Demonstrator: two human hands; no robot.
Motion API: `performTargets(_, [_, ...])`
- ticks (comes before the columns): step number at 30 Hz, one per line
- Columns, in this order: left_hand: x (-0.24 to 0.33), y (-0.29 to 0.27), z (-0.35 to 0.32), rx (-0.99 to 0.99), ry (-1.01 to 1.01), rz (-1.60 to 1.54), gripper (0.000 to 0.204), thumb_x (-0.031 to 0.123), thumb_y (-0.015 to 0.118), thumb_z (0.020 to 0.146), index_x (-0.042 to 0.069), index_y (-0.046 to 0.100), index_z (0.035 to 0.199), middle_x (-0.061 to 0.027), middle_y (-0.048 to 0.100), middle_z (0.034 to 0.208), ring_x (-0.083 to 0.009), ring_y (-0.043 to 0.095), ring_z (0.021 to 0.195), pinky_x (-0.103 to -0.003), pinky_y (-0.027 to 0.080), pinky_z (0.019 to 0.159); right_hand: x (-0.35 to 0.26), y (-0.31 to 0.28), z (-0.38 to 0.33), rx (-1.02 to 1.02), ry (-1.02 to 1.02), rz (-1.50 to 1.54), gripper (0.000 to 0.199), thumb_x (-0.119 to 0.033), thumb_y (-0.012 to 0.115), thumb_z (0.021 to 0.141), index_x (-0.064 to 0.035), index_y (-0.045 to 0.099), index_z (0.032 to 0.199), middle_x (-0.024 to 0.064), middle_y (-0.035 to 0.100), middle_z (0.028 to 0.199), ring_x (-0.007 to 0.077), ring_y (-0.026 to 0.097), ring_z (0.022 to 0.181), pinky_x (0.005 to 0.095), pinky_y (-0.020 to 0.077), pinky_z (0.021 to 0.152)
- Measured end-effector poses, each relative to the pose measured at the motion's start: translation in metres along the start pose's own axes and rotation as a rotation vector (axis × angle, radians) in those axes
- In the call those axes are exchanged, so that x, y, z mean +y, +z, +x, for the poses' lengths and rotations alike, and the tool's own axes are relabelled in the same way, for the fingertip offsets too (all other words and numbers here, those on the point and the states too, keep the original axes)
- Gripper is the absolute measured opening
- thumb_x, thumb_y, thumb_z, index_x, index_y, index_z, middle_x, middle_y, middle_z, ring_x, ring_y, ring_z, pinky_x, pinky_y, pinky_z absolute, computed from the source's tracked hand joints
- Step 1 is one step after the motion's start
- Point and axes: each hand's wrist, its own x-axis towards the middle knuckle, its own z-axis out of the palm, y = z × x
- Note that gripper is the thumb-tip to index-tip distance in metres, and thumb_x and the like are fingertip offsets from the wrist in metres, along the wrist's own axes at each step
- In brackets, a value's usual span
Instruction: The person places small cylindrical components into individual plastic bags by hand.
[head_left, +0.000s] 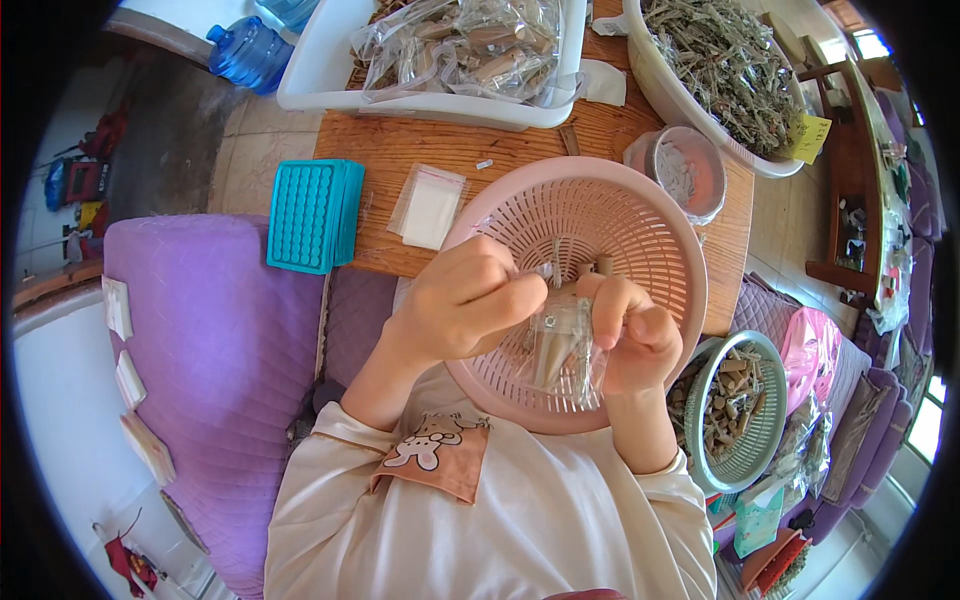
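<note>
A small clear plastic bag [562, 352] with pale brown dried pieces in it hangs over a pink slotted basket [480, 205]. My right hand [637, 335] is closed on the bag's upper right edge, fingers curled. On the other side, my left hand [468, 300] is closed in a pinch at the bag's upper left corner, where a small bit of crumpled clear plastic shows between the fingertips. Some brown stick pieces [603, 266] lie in the basket behind the hands. My fingers hide part of the bag's top.
On the wooden table [400, 140] stand a teal stack of trays [312, 216], a pack of flat bags [430, 205], a round clear tub [688, 172], a white bin [430, 112] of filled bags and a basin [720, 70] of dried herbs. A green basket [772, 400] of brown pieces sits right.
</note>
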Motion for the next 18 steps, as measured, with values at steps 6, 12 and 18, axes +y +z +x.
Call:
performTargets(6, [-0.010,0.005,-0.004,0.056,-0.068,0.069,0.015,0.002,0.063,0.066,0.006,0.058,0.080,-0.0035,0.041,0.059,-0.0172,0.047,0.052,-0.029,0.040,0.047,-0.009,0.016,0.018,0.236,0.004,-0.612,0.037,0.002,0.058,0.075,-0.0101,0.030,0.054,-0.0067,0.034,0.056,0.0016,0.030,0.052,0.0197,0.0263,0.045])
performTargets(12, [-0.023,-0.013,-0.021,0.190,-0.407,0.043,0.007,0.011,0.056,0.082,0.005,0.054,0.079,-0.0076,0.056,0.067,-0.0200,0.050,0.052,-0.027,0.040,0.049,-0.018,0.017,0.048,0.326,0.040,-0.706,0.041,0.003,0.060,0.074,-0.0121,0.026,0.055,-0.0080,0.035,0.053,-0.0004,0.030,0.050,0.0178,0.0261,0.043])
performTargets(18, [-0.051,-0.031,-0.032,0.146,-0.229,0.304,0.012,0.014,0.052,0.085,0.003,0.052,0.079,-0.0102,0.060,0.074,-0.0219,0.057,0.058,-0.029,0.043,0.052,-0.028,0.012,0.113,0.109,-0.066,-0.684,0.011,-0.007,0.055,0.080,-0.0074,0.051,0.091,0.0055,0.053,0.088,0.0094,0.051,0.084,0.0241,0.0420,0.069])
